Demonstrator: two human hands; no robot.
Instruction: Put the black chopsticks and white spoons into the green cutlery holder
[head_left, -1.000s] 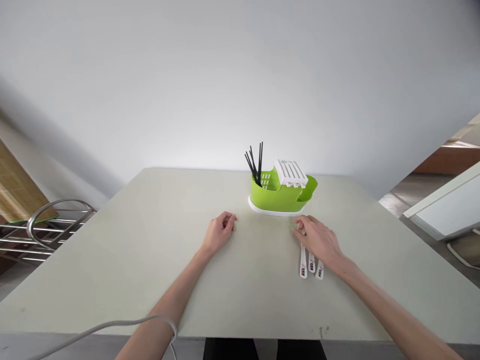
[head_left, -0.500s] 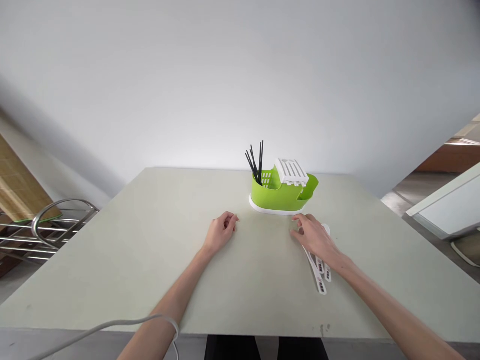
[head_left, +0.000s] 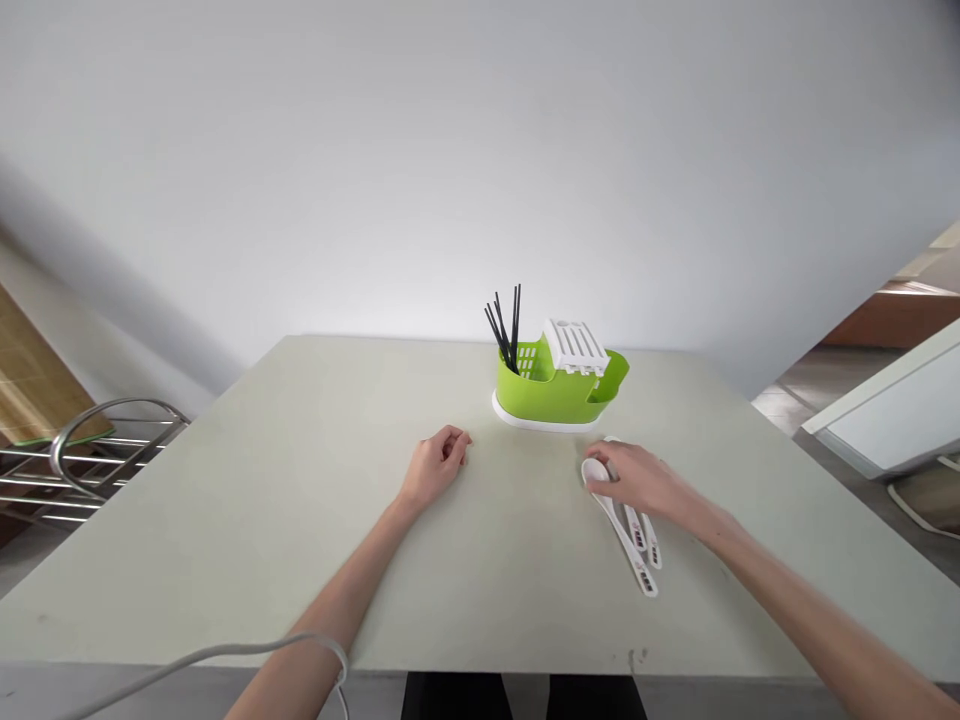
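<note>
My left hand (head_left: 437, 466) rests on the table, its fingers curled in with nothing seen in them. My right hand (head_left: 637, 478) is over a small group of white spoons. Its thumb and fingers close about the bowl of the leftmost white spoon (head_left: 616, 527), whose patterned handle points toward me on the tabletop. Other spoon handles (head_left: 636, 530) lie just right of it, their bowls mostly hidden under the hand. Beyond them stands a green cutlery holder (head_left: 551, 400) with a white base and slotted white top. Black chopsticks (head_left: 507, 330) lean in its left compartment.
The pale table (head_left: 315, 430) meets a white wall at the back. A grey cable (head_left: 225, 648) crosses my left forearm. To the left are a metal rack (head_left: 112, 455) and a wooden board (head_left: 45, 375); a white cabinet (head_left: 892, 410) stands at the right.
My right hand has shifted slightly right, uncovering the leftmost spoon's bowl, and its fingers have come in around it. That spoon's handle end has moved slightly right. The left hand stays put.
</note>
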